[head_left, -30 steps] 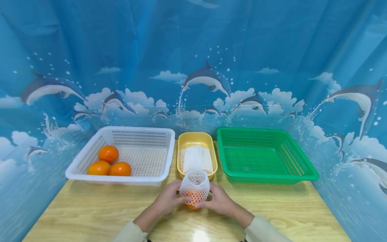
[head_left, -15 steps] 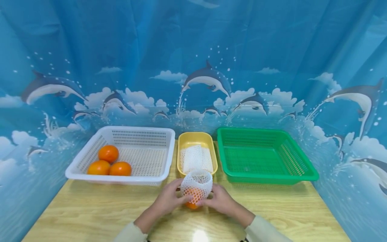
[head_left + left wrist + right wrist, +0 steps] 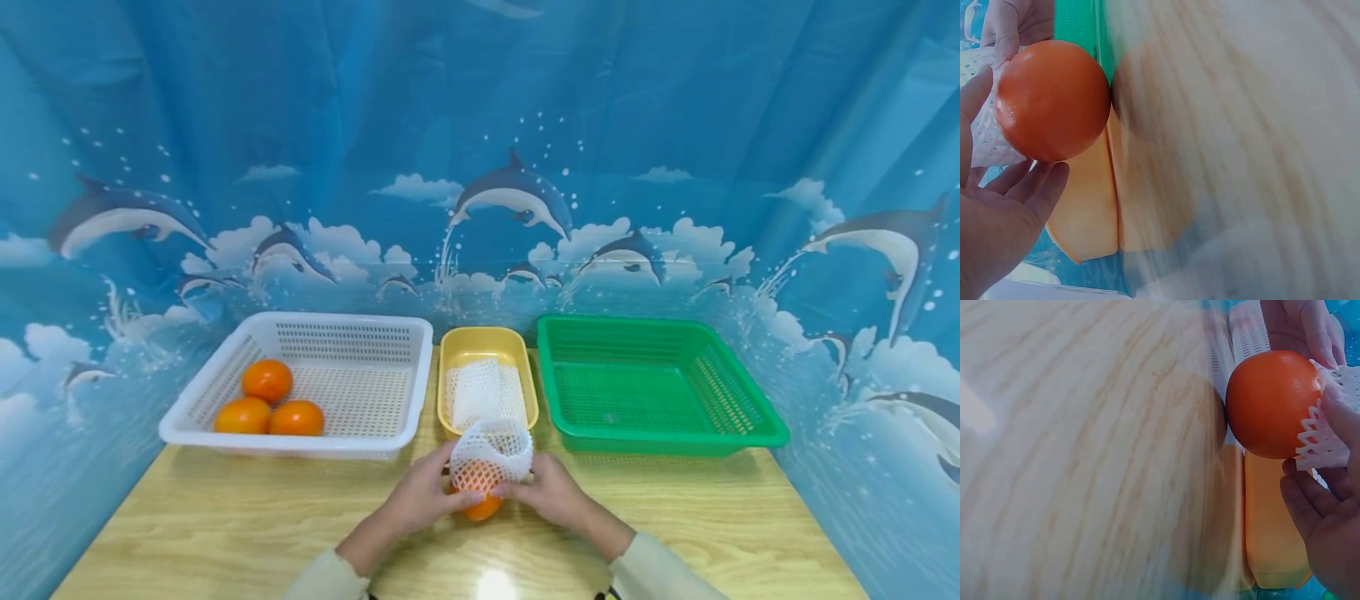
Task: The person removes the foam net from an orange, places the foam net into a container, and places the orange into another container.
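An orange point(image 3: 1054, 100) sits partly inside a white foam net sleeve point(image 3: 492, 446), near the middle front of the table. Its lower part is bare, and the sleeve's open end stands up towards the yellow tray. My left hand point(image 3: 423, 494) grips the sleeve around the orange from the left, thumb in front and fingers behind. From the right, my right hand point(image 3: 551, 493) holds the sleeve the same way, its thumb point(image 3: 1337, 412) lying on the mesh. The sleeve and the orange partly hide the fingers in the head view.
At the back left a white basket point(image 3: 378, 444) holds three oranges point(image 3: 267, 381). A yellow tray point(image 3: 447, 342) with flat foam net sleeves point(image 3: 477, 392) stands in the middle. To its right is a green basket point(image 3: 667, 442). A dolphin-printed curtain point(image 3: 480, 100) hangs behind the wooden table point(image 3: 240, 525).
The sleeve's open end has widened and shifted slightly to the right. More of the orange shows bare below the net. Both hands stay around it, with the right one moved slightly right.
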`<state>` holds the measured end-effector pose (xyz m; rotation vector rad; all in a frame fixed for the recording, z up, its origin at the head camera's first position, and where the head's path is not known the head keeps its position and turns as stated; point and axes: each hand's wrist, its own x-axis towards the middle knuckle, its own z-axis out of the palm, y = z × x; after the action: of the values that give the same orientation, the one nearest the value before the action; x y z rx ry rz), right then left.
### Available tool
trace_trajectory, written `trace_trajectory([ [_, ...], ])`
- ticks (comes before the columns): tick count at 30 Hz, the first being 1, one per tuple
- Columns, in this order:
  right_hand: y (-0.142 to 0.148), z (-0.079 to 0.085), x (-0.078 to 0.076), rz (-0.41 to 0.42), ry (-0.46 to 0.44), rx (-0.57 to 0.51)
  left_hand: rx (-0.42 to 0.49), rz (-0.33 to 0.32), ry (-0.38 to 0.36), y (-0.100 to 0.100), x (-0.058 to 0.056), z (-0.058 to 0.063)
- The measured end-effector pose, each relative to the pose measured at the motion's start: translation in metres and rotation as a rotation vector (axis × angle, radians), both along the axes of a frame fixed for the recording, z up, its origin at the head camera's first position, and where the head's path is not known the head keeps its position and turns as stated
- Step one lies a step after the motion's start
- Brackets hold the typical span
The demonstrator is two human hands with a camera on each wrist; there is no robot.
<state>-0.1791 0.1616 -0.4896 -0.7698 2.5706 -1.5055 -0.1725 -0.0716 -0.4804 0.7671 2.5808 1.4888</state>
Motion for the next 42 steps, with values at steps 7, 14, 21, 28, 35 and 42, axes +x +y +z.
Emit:
trace_trajectory([
  [7,-0.0021,-0.0008,0.0030,0.007,-0.044,-0.001,0.011,0.006,0.001,0.0006,0.0005,-0.0002],
  [14,-0.0040,-0.0028,0.0062,0.013,-0.085,-0.008,0.007,0.035,-0.029,-0.0004,-0.0006,-0.0017],
  [21,-0.0062,0.0010,0.0078,0.021,-0.099,-0.026,0.025,0.067,-0.025,-0.0009,-0.0005,-0.0020],
  [28,-0.0060,-0.0038,0.0038,-0.063,-0.032,-0.091,0.037,0.081,-0.047,-0.0012,-0.0020,-0.0044],
  [35,-0.0082,-0.0033,0.0023,-0.177,0.001,-0.144,0.043,0.074,-0.049,-0.0020,-0.0043,-0.0064],
  [42,-0.0072,-0.0053,0.0017,-0.131,-0.035,-0.188,0.052,0.066,-0.006,-0.0012,-0.0040,-0.0056],
])
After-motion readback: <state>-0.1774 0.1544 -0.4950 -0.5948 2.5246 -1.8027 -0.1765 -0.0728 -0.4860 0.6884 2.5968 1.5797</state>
